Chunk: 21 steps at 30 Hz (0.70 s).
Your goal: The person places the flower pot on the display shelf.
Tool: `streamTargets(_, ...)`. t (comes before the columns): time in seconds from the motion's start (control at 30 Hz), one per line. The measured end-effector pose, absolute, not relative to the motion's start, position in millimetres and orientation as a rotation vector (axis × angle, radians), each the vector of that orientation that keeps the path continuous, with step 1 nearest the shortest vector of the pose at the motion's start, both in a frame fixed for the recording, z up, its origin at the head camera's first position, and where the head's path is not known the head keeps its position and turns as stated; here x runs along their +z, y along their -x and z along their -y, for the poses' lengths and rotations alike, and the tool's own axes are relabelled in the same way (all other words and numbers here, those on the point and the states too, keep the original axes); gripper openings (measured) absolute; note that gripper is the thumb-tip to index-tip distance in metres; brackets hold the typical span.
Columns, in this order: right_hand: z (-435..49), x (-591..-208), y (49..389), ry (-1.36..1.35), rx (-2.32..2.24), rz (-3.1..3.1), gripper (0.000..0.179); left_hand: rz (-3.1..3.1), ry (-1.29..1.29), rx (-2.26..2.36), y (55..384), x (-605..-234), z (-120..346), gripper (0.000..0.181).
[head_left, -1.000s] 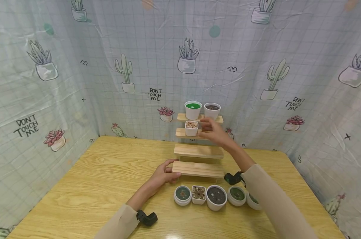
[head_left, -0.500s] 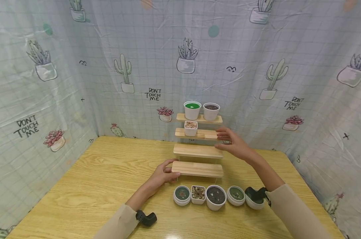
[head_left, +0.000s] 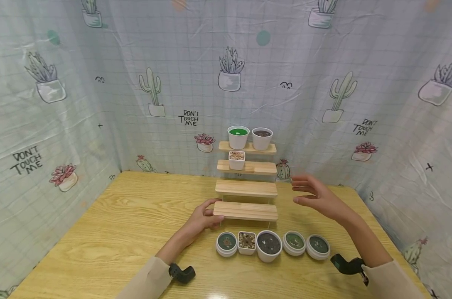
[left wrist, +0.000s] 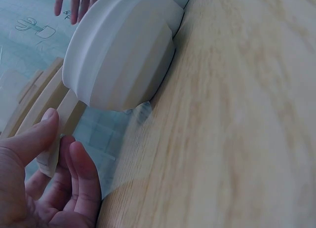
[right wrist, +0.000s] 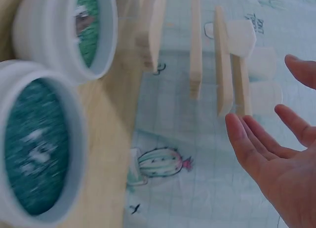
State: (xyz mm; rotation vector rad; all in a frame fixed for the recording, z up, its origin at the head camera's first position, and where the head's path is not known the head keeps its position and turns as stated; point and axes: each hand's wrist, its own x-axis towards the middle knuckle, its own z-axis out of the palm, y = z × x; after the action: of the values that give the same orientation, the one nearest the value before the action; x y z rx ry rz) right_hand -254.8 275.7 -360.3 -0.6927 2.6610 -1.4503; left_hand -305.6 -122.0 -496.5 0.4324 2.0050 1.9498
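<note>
A tiered wooden stand (head_left: 246, 189) rises in the middle of the table. My left hand (head_left: 200, 219) grips the left end of its lowest step, thumb (left wrist: 37, 136) on one face and fingers curled underneath. To the right of the stand, my right hand (head_left: 320, 198) hangs in the air with fingers apart, holding nothing. On the top step are a white pot with a green surface (head_left: 238, 138) and a white pot with dark soil (head_left: 262, 139). A square white pot of pebbles (head_left: 237, 160) sits at the left of the step below.
Several pots line the table in front of the stand: a round pot (head_left: 227, 244) at left, a square pebble pot (head_left: 246, 243), a larger soil pot (head_left: 268, 247), then two low round pots (head_left: 294, 243) at right. A printed curtain (head_left: 188, 54) hangs behind the table.
My right hand has drawn away from the upper steps, moving right and toward me. The left hand keeps its grip on the lowest step, and the pots stay where they were.
</note>
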Motion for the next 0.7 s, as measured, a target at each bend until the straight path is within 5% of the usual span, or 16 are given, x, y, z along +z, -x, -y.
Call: streamTargets(0.7, -332.6, -410.0, 220.1, 0.734, -1.445, -2.500, 0.058, -1.998, -0.437, 1.957, 306.4, -497.8, 122.1, 0.076)
